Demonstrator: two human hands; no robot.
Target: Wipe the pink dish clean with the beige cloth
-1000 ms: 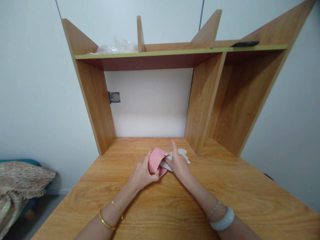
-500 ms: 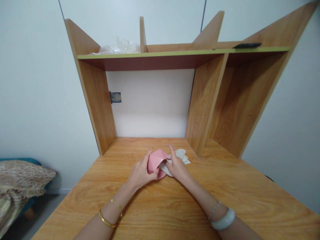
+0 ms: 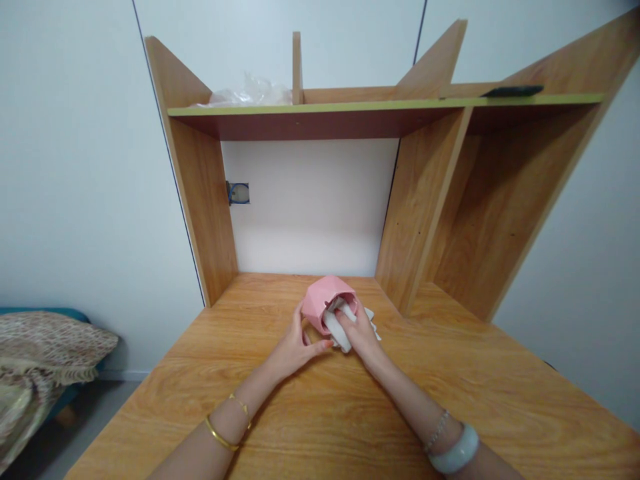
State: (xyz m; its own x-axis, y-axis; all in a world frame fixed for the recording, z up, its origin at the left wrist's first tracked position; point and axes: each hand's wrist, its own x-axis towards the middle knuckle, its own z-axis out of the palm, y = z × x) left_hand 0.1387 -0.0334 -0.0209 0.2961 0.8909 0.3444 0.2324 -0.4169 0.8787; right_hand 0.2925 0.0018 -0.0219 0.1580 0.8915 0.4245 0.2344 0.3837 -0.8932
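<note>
Cups pink pot [image 3: 320,295] w/ L hand [image 3: 294,348] & grips white cloth [image 3: 341,338], partly in pot's opening, w/ R hand [image 3: 362,333], lower ctr of frame, over worktop [image 3: 320,420].

The pot [image 3: 320,297] is over the tabletop [image 3: 320,420], toward the back, left fingers [image 3: 298,319] along its left side, right fingers [image 3: 351,325] at its mouth, cloth [image 3: 337,330] partly inside. Shelf unit [image 3: 415,200] is right behind, running off to the right. Plastic bag [image 3: 253,92] up top near the left end, some thin item [image 3: 515,91] near the right. Blanket [image 3: 50,343] is way over left, past the tabletop.
</note>
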